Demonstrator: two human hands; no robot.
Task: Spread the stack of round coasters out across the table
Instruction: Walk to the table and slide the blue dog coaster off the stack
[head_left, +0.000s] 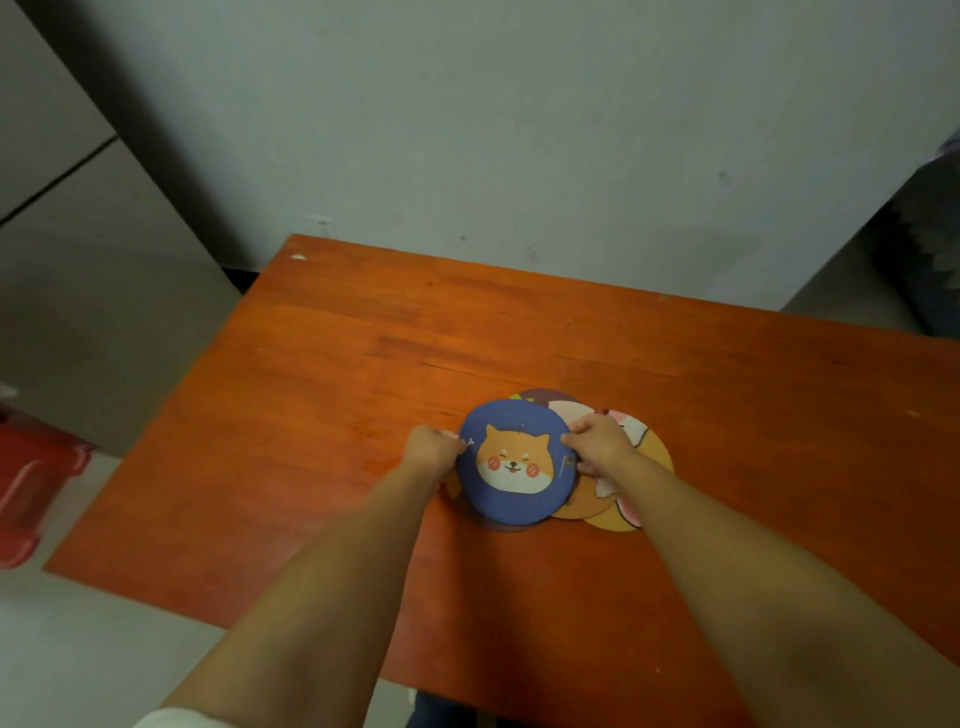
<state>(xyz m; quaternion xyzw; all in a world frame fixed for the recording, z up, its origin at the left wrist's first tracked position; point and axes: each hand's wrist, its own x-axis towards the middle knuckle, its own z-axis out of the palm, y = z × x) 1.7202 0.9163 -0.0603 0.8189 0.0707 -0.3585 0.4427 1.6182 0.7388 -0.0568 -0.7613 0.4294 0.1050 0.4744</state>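
A loose pile of round coasters lies on the orange wooden table (363, 364), right of the middle. On top is a blue coaster (511, 462) with a cartoon dog face. My left hand (431, 447) pinches its left edge and my right hand (597, 441) grips its right edge. Beneath it several other coasters fan out: an orange one (654, 452) and a pink-and-white one (628, 423) to the right, a brown one (545, 395) behind. My hands and the blue coaster hide most of them.
A grey wall runs behind the table's far edge. A red plastic box (31, 483) stands on the floor to the left. A dark object (930, 249) sits at the far right. The table's left edge drops to pale floor.
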